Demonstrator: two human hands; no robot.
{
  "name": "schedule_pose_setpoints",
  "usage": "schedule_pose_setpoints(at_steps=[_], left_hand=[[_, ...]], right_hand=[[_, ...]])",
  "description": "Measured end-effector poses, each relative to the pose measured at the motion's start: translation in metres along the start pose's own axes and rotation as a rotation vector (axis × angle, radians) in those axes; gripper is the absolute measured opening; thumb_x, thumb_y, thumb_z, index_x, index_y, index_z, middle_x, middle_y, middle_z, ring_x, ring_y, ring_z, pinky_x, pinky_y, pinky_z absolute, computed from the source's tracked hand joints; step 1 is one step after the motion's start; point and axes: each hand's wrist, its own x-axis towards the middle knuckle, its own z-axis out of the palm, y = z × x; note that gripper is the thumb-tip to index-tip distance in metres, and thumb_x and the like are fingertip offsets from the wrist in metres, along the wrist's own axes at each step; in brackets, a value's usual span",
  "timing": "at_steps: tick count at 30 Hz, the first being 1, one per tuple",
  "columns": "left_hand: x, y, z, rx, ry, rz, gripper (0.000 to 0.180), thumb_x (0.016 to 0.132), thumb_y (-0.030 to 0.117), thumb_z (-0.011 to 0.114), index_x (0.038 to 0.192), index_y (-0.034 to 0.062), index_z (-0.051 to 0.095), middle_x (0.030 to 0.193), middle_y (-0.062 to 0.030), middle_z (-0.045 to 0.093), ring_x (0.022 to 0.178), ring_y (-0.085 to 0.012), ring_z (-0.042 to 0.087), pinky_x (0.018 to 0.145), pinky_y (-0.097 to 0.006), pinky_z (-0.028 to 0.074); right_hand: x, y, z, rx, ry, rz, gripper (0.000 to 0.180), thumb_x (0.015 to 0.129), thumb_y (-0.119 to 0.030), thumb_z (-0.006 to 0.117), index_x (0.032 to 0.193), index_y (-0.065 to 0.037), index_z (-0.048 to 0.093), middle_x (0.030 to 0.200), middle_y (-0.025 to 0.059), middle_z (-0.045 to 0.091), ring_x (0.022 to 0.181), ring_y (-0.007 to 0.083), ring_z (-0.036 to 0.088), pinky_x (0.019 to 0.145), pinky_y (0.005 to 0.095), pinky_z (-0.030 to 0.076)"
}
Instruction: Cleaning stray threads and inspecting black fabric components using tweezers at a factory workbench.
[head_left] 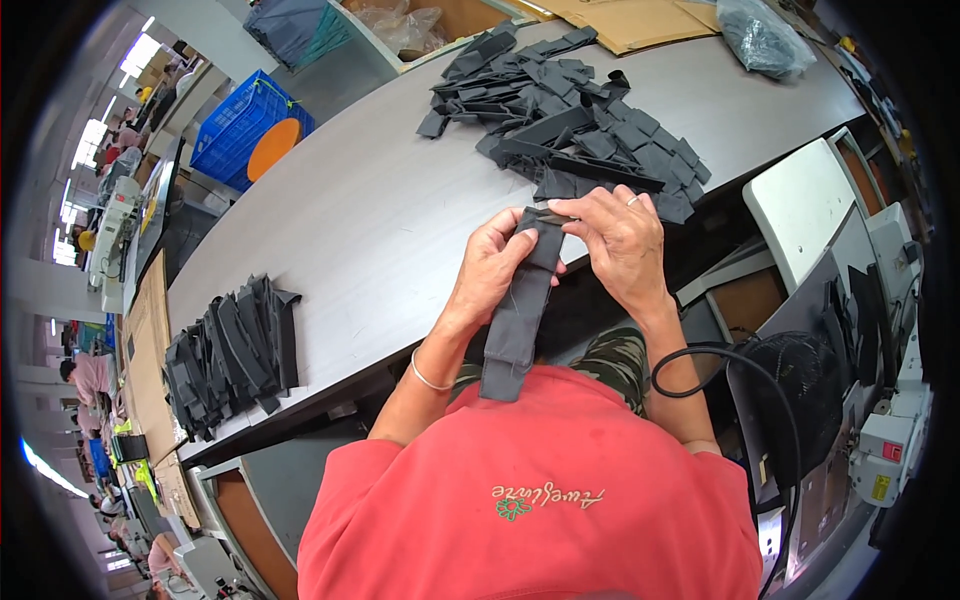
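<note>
Adjusting seems in hand: a grey strip (518,325) is pinched near its far end by left hand (490,265) and right hand (628,245), fingers nearly closed; steady grip seems required.

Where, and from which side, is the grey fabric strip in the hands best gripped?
Probably by its lower free end, pinched from the right: the strip looks flat, the left hand and right hand occupy its upper end, and the left forearm lies closer on the other side.

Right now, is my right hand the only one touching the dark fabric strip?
No, the left hand also grips the dark fabric strip, close to the end that the right hand touches.
</note>
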Motion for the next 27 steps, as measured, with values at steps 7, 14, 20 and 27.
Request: schedule_pose_setpoints(at_steps=[7,14,20,27], left_hand=[[-0.002,-0.001,-0.005,0.062,-0.01,-0.035,0.02,0.095,0.013,0.047,0.108,-0.0017,0.053,0.081,-0.0122,0.066,0.067,-0.0156,0.065,0.061,-0.027,0.055],[0.004,0.0,-0.008,-0.019,-0.021,-0.035,0.025,0.1,0.024,0.045,0.101,0.0011,0.054,0.076,-0.0119,0.065,0.064,-0.0151,0.064,0.059,-0.026,0.055],[0.007,0.002,-0.008,-0.077,0.007,-0.057,0.028,0.1,0.029,0.045,0.099,0.0025,0.054,0.074,-0.0123,0.065,0.06,-0.0156,0.064,0.057,-0.026,0.055],[0.011,0.0,-0.011,-0.093,0.041,-0.015,0.035,0.099,0.031,0.045,0.101,0.0002,0.06,0.074,-0.0132,0.065,0.059,-0.0168,0.064,0.054,-0.025,0.052]], right_hand=[[-0.001,0.005,0.002,-0.034,-0.023,-0.076,0.015,0.074,-0.012,0.071,0.089,-0.013,0.069,0.072,-0.0014,0.058,0.067,0.0199,0.049,0.063,0.0326,0.034],[-0.006,0.01,0.001,0.233,0.035,0.202,0.014,0.078,-0.013,0.068,0.092,-0.014,0.07,0.074,-0.0003,0.061,0.069,0.0194,0.054,0.066,0.0318,0.039],[-0.013,0.01,0.001,0.205,0.062,0.179,0.018,0.078,-0.012,0.069,0.095,-0.013,0.071,0.075,0.0001,0.061,0.067,0.0196,0.052,0.065,0.032,0.038],[-0.016,0.009,0.006,0.105,0.079,0.13,0.018,0.077,-0.011,0.069,0.095,-0.014,0.071,0.076,-0.0008,0.062,0.067,0.0204,0.051,0.064,0.0327,0.038]])
